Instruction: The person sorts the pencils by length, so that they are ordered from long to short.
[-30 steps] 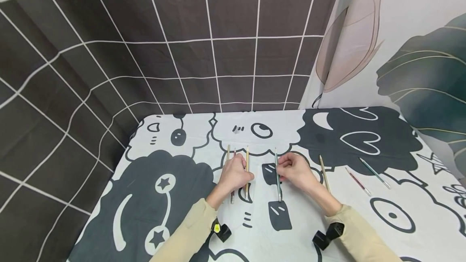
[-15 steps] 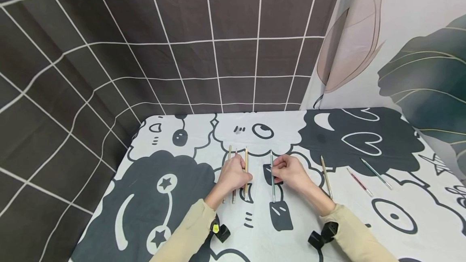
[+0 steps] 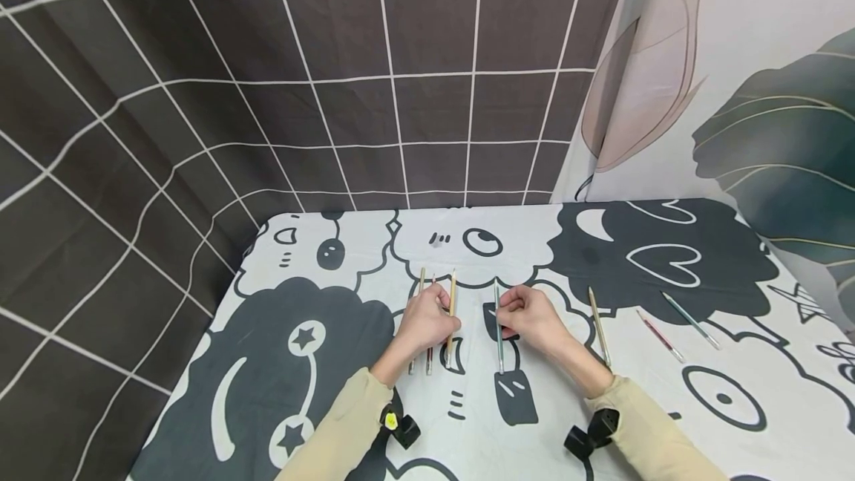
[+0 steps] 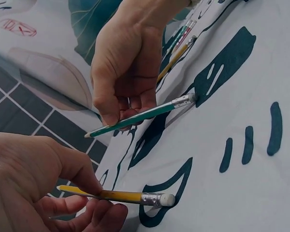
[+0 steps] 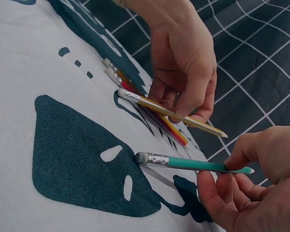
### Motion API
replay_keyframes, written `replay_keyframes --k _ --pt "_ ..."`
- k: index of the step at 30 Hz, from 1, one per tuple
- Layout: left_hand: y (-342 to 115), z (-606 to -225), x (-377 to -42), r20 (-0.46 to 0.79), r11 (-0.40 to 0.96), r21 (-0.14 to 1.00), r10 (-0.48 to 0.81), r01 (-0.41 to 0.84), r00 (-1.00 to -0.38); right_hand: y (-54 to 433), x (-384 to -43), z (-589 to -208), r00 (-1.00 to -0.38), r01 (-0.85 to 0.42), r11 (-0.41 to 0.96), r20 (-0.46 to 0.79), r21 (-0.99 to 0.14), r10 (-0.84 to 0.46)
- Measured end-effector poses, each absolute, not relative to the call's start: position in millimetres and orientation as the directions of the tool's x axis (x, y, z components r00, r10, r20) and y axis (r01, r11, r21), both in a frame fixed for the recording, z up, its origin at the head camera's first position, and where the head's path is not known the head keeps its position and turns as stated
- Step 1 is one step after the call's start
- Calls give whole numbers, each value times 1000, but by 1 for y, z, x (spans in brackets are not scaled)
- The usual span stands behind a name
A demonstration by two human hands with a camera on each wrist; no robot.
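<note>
My left hand [image 3: 427,319] pinches a yellow pencil [image 4: 123,195] between thumb and fingers. In the left wrist view its white eraser end points right, near the cloth. My right hand [image 3: 532,319] pinches a green pencil [image 5: 188,163] by its pointed half, eraser end low at the cloth. In the head view both pencils point away from me, roughly parallel, with a gap between them. Beside and partly under my left hand lie a red pencil [image 3: 429,362] and another yellow pencil [image 3: 421,280]; the hand hides their middles.
Right of my right hand lie a yellow pencil [image 3: 599,325], a red pencil [image 3: 660,335] and a green pencil [image 3: 691,319], spaced apart. A black-and-white patterned cloth [image 3: 461,451] covers the table. A dark gridded curtain [image 3: 427,110] hangs behind.
My right hand has shifted slightly left with the green pencil, closer to the yellow one. My left hand has barely moved and still holds its pencil.
</note>
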State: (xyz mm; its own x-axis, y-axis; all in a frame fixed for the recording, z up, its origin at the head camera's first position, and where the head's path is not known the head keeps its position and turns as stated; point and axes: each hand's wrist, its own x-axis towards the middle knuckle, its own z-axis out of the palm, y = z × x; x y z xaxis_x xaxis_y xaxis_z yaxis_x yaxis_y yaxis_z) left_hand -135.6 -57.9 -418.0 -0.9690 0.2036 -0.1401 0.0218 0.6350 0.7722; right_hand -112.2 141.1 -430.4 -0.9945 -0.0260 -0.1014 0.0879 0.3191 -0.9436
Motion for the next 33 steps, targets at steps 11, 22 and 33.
replay_keyframes --k 11,22,33 --pt "-64 -416 -139 -131 595 803 194 11 -972 138 -114 -429 -992 107 312 -121 -944 -27" --pt "-68 -418 -141 -176 619 785 199 -16 -964 132 -116 -430 -989 125 297 -141 -947 -32" --pt "-68 -418 -140 -169 644 765 182 -12 -969 128 -117 -430 -990 119 322 -136 -939 -30"
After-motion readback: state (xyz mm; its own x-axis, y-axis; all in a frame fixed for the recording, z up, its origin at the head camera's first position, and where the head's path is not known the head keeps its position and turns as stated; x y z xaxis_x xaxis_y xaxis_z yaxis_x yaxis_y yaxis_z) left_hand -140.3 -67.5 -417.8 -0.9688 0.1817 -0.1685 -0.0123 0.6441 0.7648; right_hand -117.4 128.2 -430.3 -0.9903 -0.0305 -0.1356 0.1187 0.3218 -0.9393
